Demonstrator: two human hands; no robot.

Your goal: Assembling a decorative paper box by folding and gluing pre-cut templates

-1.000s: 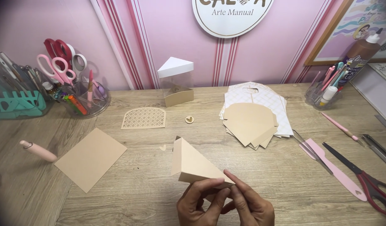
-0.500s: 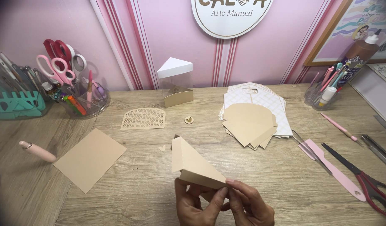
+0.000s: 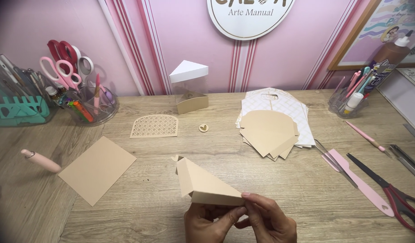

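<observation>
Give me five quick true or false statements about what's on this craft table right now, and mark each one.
1. Both hands, left hand and right hand, hold the folded tan wedge box. True.
2. The flat tan card sheet lies right of the hands. False: it lies to their left.
3. The red-handled scissors lie at the table's right edge. True.
4. The lattice cut-out stands upright in a cup. False: it lies flat on the table.
5. The white-lidded wedge box stands near the wall. True.
</observation>
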